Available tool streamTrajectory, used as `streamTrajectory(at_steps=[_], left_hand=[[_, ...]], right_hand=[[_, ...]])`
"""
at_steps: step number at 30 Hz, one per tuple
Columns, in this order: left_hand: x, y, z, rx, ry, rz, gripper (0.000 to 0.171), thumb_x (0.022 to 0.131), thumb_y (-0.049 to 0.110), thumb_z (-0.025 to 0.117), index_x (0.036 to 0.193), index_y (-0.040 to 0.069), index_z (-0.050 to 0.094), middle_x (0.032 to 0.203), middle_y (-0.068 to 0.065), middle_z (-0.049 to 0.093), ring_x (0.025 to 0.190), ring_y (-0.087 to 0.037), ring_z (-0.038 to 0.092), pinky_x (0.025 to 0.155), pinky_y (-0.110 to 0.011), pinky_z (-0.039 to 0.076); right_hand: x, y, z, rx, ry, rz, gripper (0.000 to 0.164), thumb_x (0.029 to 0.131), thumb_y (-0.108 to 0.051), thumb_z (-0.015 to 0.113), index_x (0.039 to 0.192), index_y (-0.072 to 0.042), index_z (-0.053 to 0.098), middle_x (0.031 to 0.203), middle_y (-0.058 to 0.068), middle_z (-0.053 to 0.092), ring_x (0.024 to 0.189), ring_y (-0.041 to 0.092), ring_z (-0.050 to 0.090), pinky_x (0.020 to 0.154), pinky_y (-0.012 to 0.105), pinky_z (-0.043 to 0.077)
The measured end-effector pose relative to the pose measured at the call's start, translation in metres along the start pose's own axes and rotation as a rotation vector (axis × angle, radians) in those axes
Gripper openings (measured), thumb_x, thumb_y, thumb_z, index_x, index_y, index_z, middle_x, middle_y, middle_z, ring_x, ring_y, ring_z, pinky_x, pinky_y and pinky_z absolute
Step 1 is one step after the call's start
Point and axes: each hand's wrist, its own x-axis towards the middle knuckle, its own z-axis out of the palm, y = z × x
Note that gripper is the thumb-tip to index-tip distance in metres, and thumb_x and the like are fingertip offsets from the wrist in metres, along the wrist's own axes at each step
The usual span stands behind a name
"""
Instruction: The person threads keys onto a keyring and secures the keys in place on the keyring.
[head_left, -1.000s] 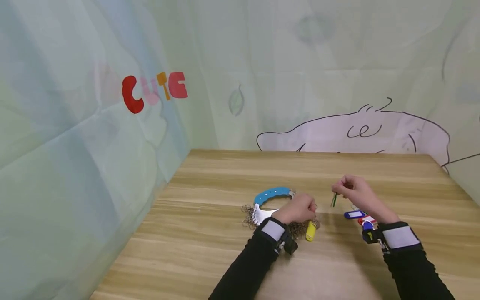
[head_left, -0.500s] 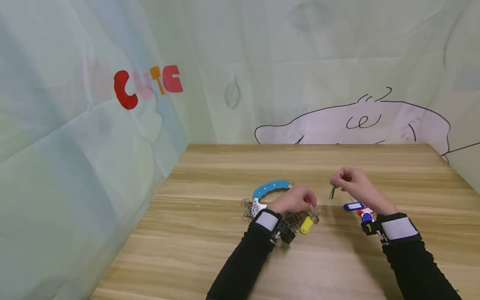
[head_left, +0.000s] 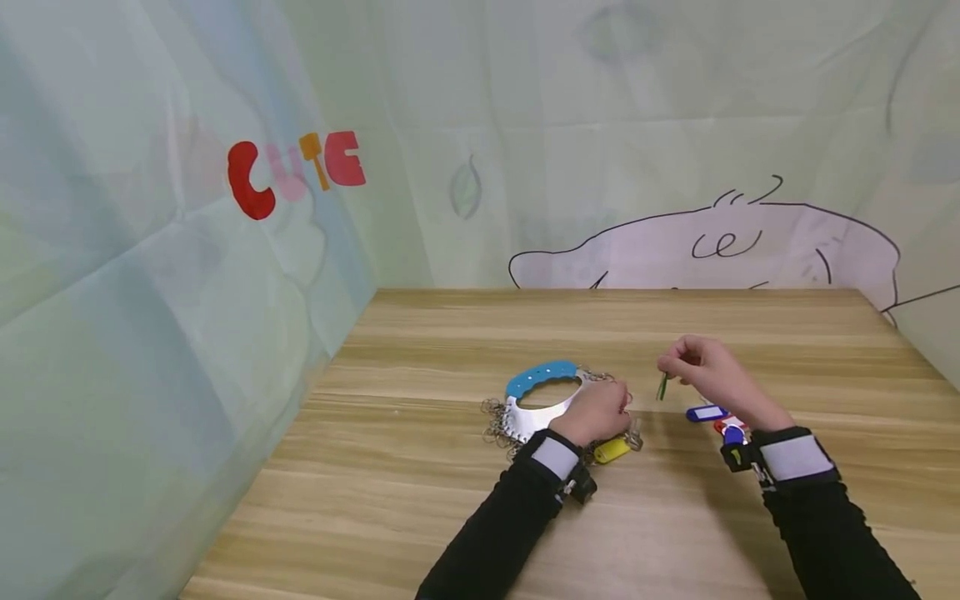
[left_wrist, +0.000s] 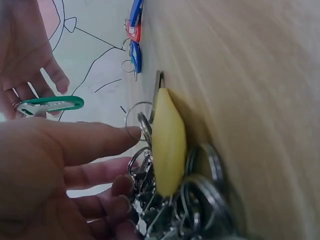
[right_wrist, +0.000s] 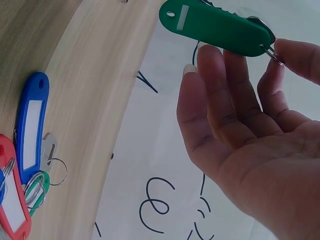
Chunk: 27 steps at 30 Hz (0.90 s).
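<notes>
A silver metal key holder with a curved blue grip lies on the table, small metal rings crowding its edge. My left hand is over its right side, fingers curled at the rings; one fingertip meets a thin split ring. Beside these fingers lies a yellow key tag, seen edge-on in the left wrist view. My right hand is raised to the right. Its thumb and a finger pinch the ring of a green key tag, which overlaps a metal key behind it.
To the right, below my right hand, lie a blue key tag, a red tag and another green tag with rings and a key. A printed cloth stands behind the wooden table.
My left hand shifted about the holder's right side, and the yellow tag swung from hanging upright to lying slanted. The right hand keeps the green tag nearly in place. The head view tilted slightly.
</notes>
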Motion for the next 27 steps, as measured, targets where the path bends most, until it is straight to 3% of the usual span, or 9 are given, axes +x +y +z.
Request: streamTrajectory(at_steps=[5,9,12,20,27], left_hand=[[-0.001,0.002,0.0,-0.083,0.045,-0.079,0.008,0.085,0.013,0.063,0.087,0.012,0.055,0.077,0.003,0.057,0.066,-0.007,0.05,0.053,-0.017,0.036],[-0.001,0.003,0.002,-0.029,0.039,-0.111,0.006,0.087,0.016,0.064,0.086,0.012,0.06,0.078,0.003,0.061,0.066,-0.007,0.052,0.053,-0.017,0.037],[0.0,0.004,0.003,0.012,0.029,-0.097,0.009,0.084,0.016,0.068,0.079,0.014,0.061,0.074,0.006,0.058,0.065,-0.007,0.05,0.053,-0.017,0.035],[0.0,0.001,-0.003,0.016,-0.01,-0.017,0.018,0.076,0.009,0.072,0.072,0.015,0.055,0.07,0.007,0.049,0.066,-0.007,0.048,0.053,-0.015,0.033],[-0.003,-0.005,-0.016,-0.21,-0.043,-0.028,0.011,0.085,0.007,0.066,0.081,0.009,0.056,0.075,0.004,0.049,0.07,-0.007,0.047,0.06,-0.015,0.036]], right_hand=[[-0.001,-0.003,-0.001,0.005,0.003,-0.009,0.028,0.098,-0.027,0.054,0.099,0.001,0.056,0.099,0.016,0.064,0.081,0.005,0.056,0.072,0.021,0.051],[-0.001,-0.004,-0.001,0.001,0.008,-0.007,0.027,0.098,-0.026,0.055,0.099,0.001,0.057,0.099,0.017,0.064,0.08,0.007,0.056,0.071,0.021,0.051],[-0.001,-0.004,0.0,-0.002,0.011,-0.004,0.026,0.098,-0.025,0.055,0.099,0.001,0.057,0.099,0.017,0.064,0.08,0.008,0.056,0.071,0.022,0.051],[0.0,-0.004,0.002,0.001,0.008,-0.011,0.025,0.098,-0.024,0.055,0.099,0.001,0.057,0.098,0.016,0.064,0.08,0.007,0.056,0.07,0.022,0.051],[-0.001,-0.005,0.003,0.011,0.01,-0.001,0.029,0.097,-0.029,0.056,0.098,0.0,0.058,0.097,0.012,0.064,0.082,0.011,0.055,0.072,0.025,0.049]])
